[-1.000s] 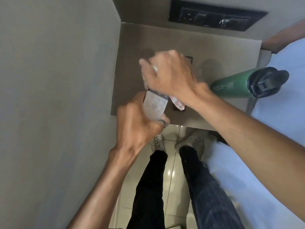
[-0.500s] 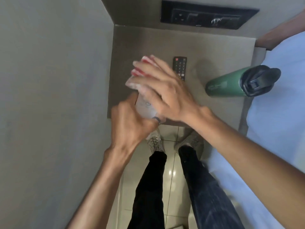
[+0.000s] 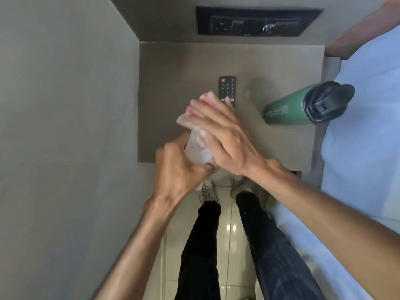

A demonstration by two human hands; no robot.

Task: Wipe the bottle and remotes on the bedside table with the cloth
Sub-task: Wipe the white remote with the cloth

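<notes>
My left hand (image 3: 179, 169) grips the lower end of a white remote (image 3: 197, 151) above the front edge of the bedside table (image 3: 173, 68). My right hand (image 3: 220, 135) presses a pale cloth with pink marks (image 3: 188, 116) onto the remote's upper part, hiding most of it. A black remote (image 3: 226, 88) lies flat on the table just beyond my right fingers. A green bottle with a black lid (image 3: 303, 106) stands at the table's right side.
A grey wall (image 3: 65, 126) closes off the left. A black socket panel (image 3: 257, 22) is on the back wall. A bed with a light blue sheet (image 3: 365, 137) borders the table on the right. My legs and shoes stand on the tiled floor below.
My right hand with the cloth slid from the top of the white remote down over its middle. The black remote came out from behind that hand. My left hand kept its grip.
</notes>
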